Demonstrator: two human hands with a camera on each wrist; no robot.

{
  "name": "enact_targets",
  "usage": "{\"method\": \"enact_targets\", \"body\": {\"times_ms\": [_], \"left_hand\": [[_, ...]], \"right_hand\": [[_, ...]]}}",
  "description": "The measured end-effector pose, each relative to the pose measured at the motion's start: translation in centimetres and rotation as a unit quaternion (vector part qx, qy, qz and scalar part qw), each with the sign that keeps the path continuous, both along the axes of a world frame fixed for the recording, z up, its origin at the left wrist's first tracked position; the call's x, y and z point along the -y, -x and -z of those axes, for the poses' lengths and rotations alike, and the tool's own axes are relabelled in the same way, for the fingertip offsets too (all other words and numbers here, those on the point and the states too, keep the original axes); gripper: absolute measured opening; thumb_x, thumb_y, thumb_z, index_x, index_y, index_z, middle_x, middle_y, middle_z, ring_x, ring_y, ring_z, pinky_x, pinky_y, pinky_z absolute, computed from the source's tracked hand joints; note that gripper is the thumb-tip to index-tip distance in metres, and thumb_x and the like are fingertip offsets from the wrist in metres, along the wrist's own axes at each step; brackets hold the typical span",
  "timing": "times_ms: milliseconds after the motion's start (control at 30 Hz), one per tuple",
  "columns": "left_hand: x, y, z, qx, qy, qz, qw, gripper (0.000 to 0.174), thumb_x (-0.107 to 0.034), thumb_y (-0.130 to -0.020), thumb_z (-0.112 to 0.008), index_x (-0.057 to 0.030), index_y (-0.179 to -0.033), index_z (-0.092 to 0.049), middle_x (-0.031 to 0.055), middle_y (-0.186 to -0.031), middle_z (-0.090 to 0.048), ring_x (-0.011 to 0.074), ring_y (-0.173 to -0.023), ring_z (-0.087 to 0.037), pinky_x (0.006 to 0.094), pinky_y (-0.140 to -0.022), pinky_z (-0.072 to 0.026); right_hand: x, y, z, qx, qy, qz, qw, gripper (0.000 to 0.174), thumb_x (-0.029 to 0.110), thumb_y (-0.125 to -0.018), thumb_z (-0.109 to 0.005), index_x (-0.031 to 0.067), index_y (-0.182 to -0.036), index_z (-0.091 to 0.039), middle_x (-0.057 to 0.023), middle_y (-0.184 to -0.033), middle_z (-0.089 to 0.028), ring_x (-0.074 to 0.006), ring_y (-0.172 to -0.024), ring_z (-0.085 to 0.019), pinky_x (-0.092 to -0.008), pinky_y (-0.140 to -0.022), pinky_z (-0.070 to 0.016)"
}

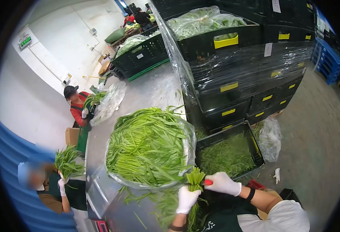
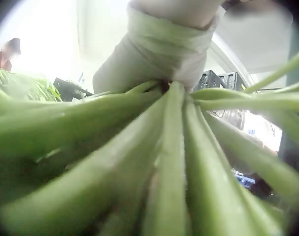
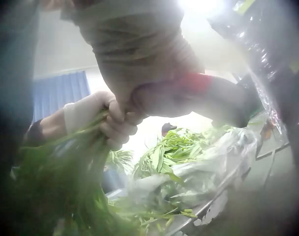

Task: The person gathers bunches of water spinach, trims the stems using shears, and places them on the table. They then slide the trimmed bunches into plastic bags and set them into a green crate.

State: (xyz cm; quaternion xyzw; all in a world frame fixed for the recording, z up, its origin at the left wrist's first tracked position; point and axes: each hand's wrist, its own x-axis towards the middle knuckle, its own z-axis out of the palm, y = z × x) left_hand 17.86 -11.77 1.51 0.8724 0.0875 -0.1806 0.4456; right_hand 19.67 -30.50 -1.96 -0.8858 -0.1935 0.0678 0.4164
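Observation:
A bunch of green stems [image 1: 195, 177] is gripped by my white-gloved left hand [image 1: 187, 199], cut ends upward and leaves hanging below. Thick blurred stems [image 2: 174, 162] fan out in front of the left glove [image 2: 154, 54] in the left wrist view. My gloved right hand [image 1: 223, 183] is close beside the bunch's top, its fingers round a small red object [image 1: 208, 182]. In the right wrist view this object [image 3: 196, 82] looks red and dark, blurred, held by the right hand [image 3: 139, 54]; the left hand's fingers [image 3: 119, 123] curl round the stems.
A large plastic-lined heap of greens [image 1: 150, 147] stands on the metal table [image 1: 154, 89]. Right of it are a black crate of trimmings [image 1: 226, 154] and tall wrapped crates [image 1: 235, 73]. Two people [image 1: 53, 185] hold greens at the left side.

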Motion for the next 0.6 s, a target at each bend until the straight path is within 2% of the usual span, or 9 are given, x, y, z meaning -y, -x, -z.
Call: {"method": "enact_targets", "body": {"times_ms": [33, 67, 100, 133, 233, 300, 367, 533, 600], "left_hand": [[0.0, 0.1, -0.3, 0.001, 0.001, 0.001, 1.0, 0.025, -0.001, -0.067, -0.064, 0.0015, -0.092, -0.065, 0.0051, -0.073, -0.066, 0.0132, -0.061, -0.06, 0.0277, -0.059, -0.0489], [-0.1, 0.3, -0.9, -0.007, 0.072, -0.017, 0.997, 0.02, -0.001, -0.067, -0.063, 0.0008, -0.087, -0.064, 0.0038, -0.069, -0.064, 0.0127, -0.058, -0.058, 0.0268, -0.056, -0.0473], [-0.5, 0.5, -1.7, -0.013, 0.141, -0.037, 0.989, 0.015, -0.001, -0.067, -0.063, 0.0001, -0.083, -0.063, 0.0024, -0.065, -0.061, 0.0121, -0.055, -0.057, 0.0259, -0.054, -0.0457], [-0.7, 0.4, -3.3, 0.009, 0.174, -0.043, 0.984, 0.011, 0.0, -0.067, -0.062, -0.0008, -0.077, -0.059, 0.0023, -0.063, -0.058, 0.0109, -0.052, -0.053, 0.024, -0.051, -0.0427], [-3.1, 0.0, -3.2, -0.052, 0.322, -0.07, 0.943, 0.01, -0.001, -0.064, -0.062, 0.0017, -0.073, -0.058, 0.0056, -0.061, -0.057, 0.0129, -0.052, -0.053, 0.0247, -0.051, -0.0422], [-3.5, -0.1, -3.9, -0.058, 0.334, -0.062, 0.939, 0.013, -0.001, -0.063, -0.062, 0.0014, -0.074, -0.055, 0.006, -0.059, -0.054, 0.0152, -0.049, -0.05, 0.0281, -0.052, -0.0436], [-4.2, -0.2, -3.4, -0.14, 0.466, -0.031, 0.873, 0.021, -0.003, -0.062, -0.064, 0.0001, -0.081, -0.056, 0.0054, -0.058, -0.05, 0.0156, -0.047, -0.047, 0.0319, -0.052, -0.0429], [-3.9, 0.5, -3.7, -0.215, 0.557, 0.13, 0.792, 0.031, -0.012, -0.069, -0.072, -0.0022, -0.091, -0.053, 0.0025, -0.055, -0.043, 0.0142, -0.043, -0.041, 0.0318, -0.046, -0.0368], [-3.2, 1.2, -4.3, -0.27, 0.579, 0.105, 0.762, 0.032, -0.012, -0.069, -0.072, -0.0019, -0.092, -0.053, 0.0023, -0.054, -0.043, 0.014, -0.043, -0.041, 0.0309, -0.046, -0.0365]], "right_hand": [[0.9, -0.4, 1.5, -0.028, -0.015, 0.036, 0.999, 0.027, 0.035, -0.076, -0.062, 0.009, -0.081, -0.067, -0.021, -0.067, -0.061, -0.0376, -0.066, -0.062, -0.0445, -0.061, -0.0499], [2.9, -1.4, 3.7, -0.173, -0.025, 0.099, 0.98, 0.032, 0.039, -0.076, -0.06, 0.0077, -0.077, -0.068, -0.0218, -0.071, -0.062, -0.0371, -0.069, -0.063, -0.044, -0.063, -0.0503], [5.8, -1.7, 9.0, -0.234, 0.044, 0.163, 0.958, 0.037, 0.043, -0.075, -0.059, 0.0066, -0.076, -0.069, -0.0209, -0.073, -0.064, -0.0352, -0.069, -0.064, -0.0418, -0.064, -0.0508], [8.6, -1.8, 10.4, -0.255, 0.15, 0.146, 0.944, 0.04, 0.044, -0.075, -0.059, 0.0059, -0.075, -0.069, -0.0188, -0.075, -0.066, -0.0341, -0.073, -0.066, -0.0415, -0.067, -0.0508], [10.6, 0.1, 7.6, -0.181, 0.128, 0.178, 0.959, 0.035, 0.041, -0.075, -0.059, 0.007, -0.076, -0.067, -0.0186, -0.073, -0.064, -0.0346, -0.073, -0.064, -0.043, -0.067, -0.0501], [8.3, 0.5, 3.5, -0.115, 0.035, 0.125, 0.985, 0.025, 0.033, -0.075, -0.062, 0.0083, -0.076, -0.064, -0.0173, -0.069, -0.063, -0.0338, -0.066, -0.063, -0.0409, -0.061, -0.05], [5.3, 1.0, -1.3, -0.005, -0.096, 0.015, 0.995, 0.015, 0.024, -0.074, -0.066, 0.0099, -0.077, -0.062, -0.0138, -0.065, -0.061, -0.033, -0.059, -0.061, -0.0381, -0.054, -0.0489], [0.2, 0.0, -5.0, 0.102, -0.111, -0.119, 0.981, 0.017, 0.021, -0.07, -0.071, 0.0101, -0.077, -0.059, -0.0104, -0.064, -0.06, -0.0314, -0.059, -0.06, -0.0371, -0.052, -0.0474], [-0.3, -0.2, -5.8, 0.113, -0.117, -0.156, 0.974, 0.022, 0.024, -0.07, -0.071, 0.0088, -0.077, -0.057, -0.0111, -0.063, -0.058, -0.0321, -0.059, -0.06, -0.0377, -0.052, -0.0473]]}}
